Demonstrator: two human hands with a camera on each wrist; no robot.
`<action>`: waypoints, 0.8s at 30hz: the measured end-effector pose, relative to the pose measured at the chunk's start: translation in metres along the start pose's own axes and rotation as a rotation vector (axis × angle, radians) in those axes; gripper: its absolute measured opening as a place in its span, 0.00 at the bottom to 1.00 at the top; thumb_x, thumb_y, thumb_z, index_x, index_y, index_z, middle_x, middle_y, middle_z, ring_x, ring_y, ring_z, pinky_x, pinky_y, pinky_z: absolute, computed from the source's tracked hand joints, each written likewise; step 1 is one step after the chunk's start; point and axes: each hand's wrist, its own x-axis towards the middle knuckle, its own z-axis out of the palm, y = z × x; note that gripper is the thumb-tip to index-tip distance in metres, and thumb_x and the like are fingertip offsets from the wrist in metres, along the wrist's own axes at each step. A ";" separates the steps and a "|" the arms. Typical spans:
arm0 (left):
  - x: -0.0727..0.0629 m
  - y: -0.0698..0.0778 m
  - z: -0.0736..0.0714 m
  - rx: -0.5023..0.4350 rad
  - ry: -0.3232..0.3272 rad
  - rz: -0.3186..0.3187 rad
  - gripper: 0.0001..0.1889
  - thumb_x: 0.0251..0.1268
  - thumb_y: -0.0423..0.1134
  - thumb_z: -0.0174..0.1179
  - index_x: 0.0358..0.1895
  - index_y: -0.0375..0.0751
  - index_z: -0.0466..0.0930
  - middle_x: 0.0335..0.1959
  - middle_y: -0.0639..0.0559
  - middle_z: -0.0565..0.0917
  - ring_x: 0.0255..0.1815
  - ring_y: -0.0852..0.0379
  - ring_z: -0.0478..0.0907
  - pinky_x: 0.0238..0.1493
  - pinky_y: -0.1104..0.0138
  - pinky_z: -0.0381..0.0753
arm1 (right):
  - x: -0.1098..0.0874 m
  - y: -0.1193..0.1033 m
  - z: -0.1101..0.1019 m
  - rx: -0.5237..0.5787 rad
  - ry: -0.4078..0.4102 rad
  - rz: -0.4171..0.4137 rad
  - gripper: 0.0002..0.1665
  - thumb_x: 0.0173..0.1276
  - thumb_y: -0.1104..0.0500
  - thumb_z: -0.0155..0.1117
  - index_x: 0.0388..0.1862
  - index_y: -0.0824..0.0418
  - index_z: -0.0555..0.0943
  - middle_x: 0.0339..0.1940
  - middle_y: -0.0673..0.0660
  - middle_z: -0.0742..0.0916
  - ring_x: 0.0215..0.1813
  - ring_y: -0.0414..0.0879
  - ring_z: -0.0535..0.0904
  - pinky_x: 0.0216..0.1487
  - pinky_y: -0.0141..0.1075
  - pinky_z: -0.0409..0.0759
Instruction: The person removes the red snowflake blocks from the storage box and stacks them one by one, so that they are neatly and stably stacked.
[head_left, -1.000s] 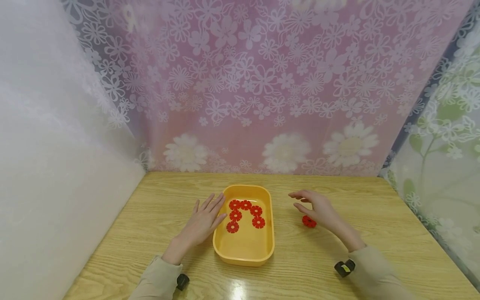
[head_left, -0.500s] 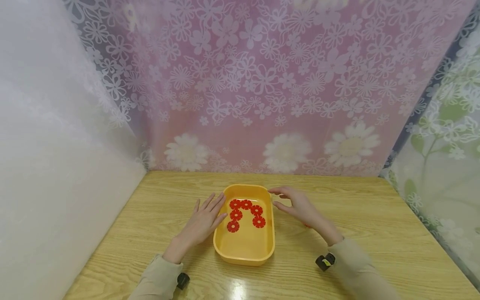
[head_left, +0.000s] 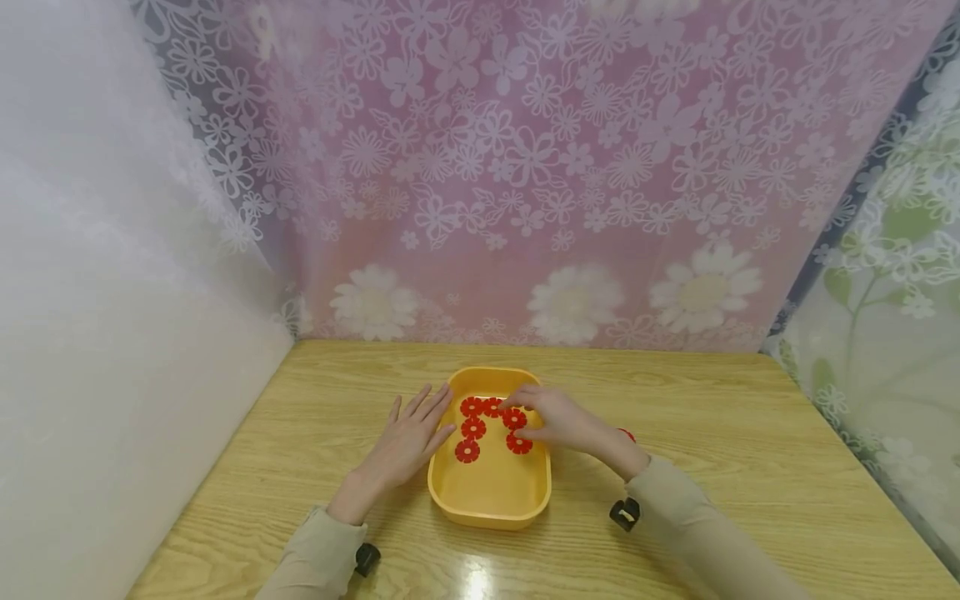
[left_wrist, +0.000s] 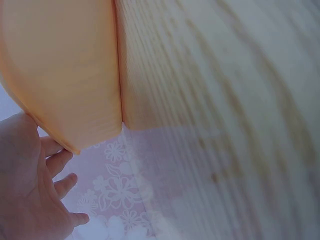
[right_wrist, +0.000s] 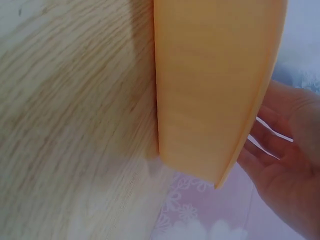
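A yellow plastic tray (head_left: pixel 491 492) sits on the table with several red snowflake discs (head_left: pixel 473 428) lying in an arch inside it. My left hand (head_left: pixel 405 442) rests on the tray's left rim, fingers straight and spread; the left wrist view also has these fingers at the rim. Over the right rim reaches my right hand (head_left: pixel 551 418), its thumb and fingers apart above the discs on the right side. Whether it touches a disc cannot be told, and the tray wall hides its fingertips in the right wrist view. Another red disc (head_left: pixel 627 434) lies on the table, mostly hidden by my right forearm.
The wooden table (head_left: pixel 337 375) extends around the tray on all sides. A pink flowered curtain (head_left: pixel 480 208) hangs along its back edge. White sheeting (head_left: pixel 135 333) stands at the left, and a green-and-white floral cloth (head_left: pixel 885 333) at the right.
My right hand has moved left from beside the loose disc, across the rim and over the discs in the tray. The left hand has stayed on the rim.
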 end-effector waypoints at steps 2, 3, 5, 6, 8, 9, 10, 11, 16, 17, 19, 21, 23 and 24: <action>0.000 0.000 0.000 0.003 -0.001 -0.001 0.32 0.82 0.54 0.45 0.81 0.43 0.57 0.82 0.51 0.57 0.83 0.44 0.49 0.76 0.34 0.44 | 0.003 -0.001 0.002 -0.017 -0.048 -0.009 0.21 0.63 0.64 0.74 0.56 0.62 0.84 0.51 0.60 0.86 0.51 0.56 0.84 0.52 0.46 0.84; 0.000 0.000 0.000 0.006 -0.003 -0.002 0.32 0.82 0.55 0.45 0.81 0.43 0.57 0.82 0.51 0.58 0.83 0.45 0.48 0.76 0.34 0.44 | 0.004 -0.001 0.002 -0.022 -0.072 -0.006 0.21 0.63 0.65 0.74 0.55 0.63 0.84 0.50 0.60 0.86 0.51 0.56 0.83 0.52 0.46 0.84; 0.000 0.000 -0.001 0.012 -0.007 -0.002 0.32 0.82 0.55 0.45 0.81 0.43 0.57 0.82 0.51 0.57 0.83 0.45 0.48 0.75 0.34 0.45 | 0.006 -0.002 0.003 -0.030 -0.115 0.007 0.21 0.62 0.65 0.75 0.55 0.64 0.84 0.50 0.60 0.86 0.52 0.56 0.83 0.53 0.46 0.84; 0.000 0.000 -0.001 0.012 -0.010 -0.002 0.32 0.82 0.55 0.45 0.81 0.44 0.57 0.82 0.51 0.57 0.83 0.45 0.48 0.75 0.34 0.45 | 0.007 -0.002 0.004 -0.037 -0.133 0.014 0.21 0.62 0.64 0.75 0.55 0.64 0.84 0.50 0.60 0.86 0.53 0.56 0.83 0.53 0.46 0.83; 0.000 0.000 -0.001 0.015 -0.014 -0.001 0.32 0.82 0.55 0.44 0.81 0.43 0.57 0.82 0.51 0.57 0.83 0.45 0.48 0.75 0.34 0.46 | 0.009 -0.002 0.006 -0.051 -0.160 0.022 0.21 0.61 0.64 0.76 0.54 0.65 0.85 0.51 0.60 0.86 0.53 0.55 0.83 0.54 0.46 0.83; 0.001 0.000 -0.001 0.016 -0.014 -0.001 0.32 0.82 0.55 0.44 0.81 0.43 0.57 0.82 0.51 0.57 0.83 0.45 0.48 0.75 0.34 0.46 | 0.010 -0.003 0.006 -0.055 -0.174 0.031 0.21 0.61 0.64 0.76 0.54 0.65 0.85 0.51 0.59 0.86 0.53 0.55 0.83 0.55 0.46 0.83; 0.001 0.000 -0.001 0.019 -0.015 0.000 0.32 0.82 0.55 0.44 0.81 0.43 0.57 0.82 0.51 0.57 0.83 0.44 0.48 0.75 0.34 0.46 | 0.011 -0.003 0.006 -0.064 -0.183 0.035 0.20 0.61 0.64 0.76 0.53 0.65 0.85 0.51 0.59 0.86 0.53 0.54 0.83 0.55 0.46 0.83; 0.001 0.000 -0.001 0.019 -0.015 0.000 0.32 0.82 0.55 0.44 0.81 0.43 0.57 0.82 0.51 0.57 0.83 0.44 0.48 0.75 0.34 0.46 | 0.012 -0.003 0.007 -0.077 -0.193 0.038 0.20 0.61 0.64 0.77 0.52 0.64 0.85 0.51 0.58 0.86 0.52 0.54 0.83 0.54 0.45 0.83; 0.001 0.000 0.000 0.023 -0.010 0.002 0.32 0.82 0.54 0.44 0.81 0.43 0.57 0.82 0.51 0.57 0.83 0.44 0.49 0.75 0.33 0.46 | 0.016 -0.005 0.008 -0.149 -0.226 0.030 0.17 0.60 0.64 0.77 0.49 0.64 0.86 0.45 0.56 0.86 0.46 0.49 0.82 0.51 0.41 0.83; 0.000 0.000 -0.001 0.021 -0.009 0.002 0.32 0.82 0.54 0.45 0.81 0.43 0.57 0.82 0.50 0.58 0.83 0.44 0.49 0.75 0.33 0.46 | 0.016 -0.005 0.009 -0.167 -0.232 0.029 0.17 0.59 0.64 0.78 0.48 0.63 0.87 0.44 0.55 0.86 0.45 0.48 0.81 0.50 0.40 0.83; 0.000 0.000 -0.001 0.018 -0.010 0.002 0.32 0.82 0.54 0.45 0.81 0.43 0.57 0.82 0.51 0.58 0.83 0.44 0.49 0.75 0.33 0.46 | 0.018 -0.006 0.010 -0.192 -0.246 0.038 0.16 0.59 0.64 0.78 0.46 0.62 0.87 0.43 0.54 0.86 0.43 0.45 0.80 0.50 0.39 0.82; 0.000 0.000 -0.002 0.015 -0.012 -0.002 0.32 0.82 0.55 0.44 0.81 0.43 0.57 0.82 0.51 0.57 0.83 0.45 0.48 0.75 0.33 0.45 | 0.020 -0.007 0.011 -0.209 -0.261 0.048 0.16 0.58 0.64 0.79 0.45 0.62 0.87 0.41 0.53 0.85 0.41 0.44 0.80 0.50 0.38 0.82; 0.000 0.000 -0.002 0.010 -0.011 -0.003 0.32 0.82 0.55 0.45 0.81 0.43 0.57 0.82 0.51 0.57 0.83 0.44 0.48 0.76 0.34 0.44 | 0.021 -0.008 0.011 -0.218 -0.278 0.068 0.15 0.57 0.64 0.80 0.44 0.61 0.87 0.40 0.52 0.85 0.41 0.43 0.79 0.50 0.38 0.82; 0.000 0.001 -0.002 0.008 -0.011 -0.004 0.32 0.82 0.54 0.45 0.81 0.43 0.57 0.82 0.51 0.58 0.83 0.45 0.48 0.76 0.34 0.43 | 0.021 -0.008 0.012 -0.220 -0.286 0.075 0.15 0.57 0.65 0.80 0.43 0.61 0.87 0.40 0.52 0.85 0.41 0.43 0.79 0.50 0.38 0.82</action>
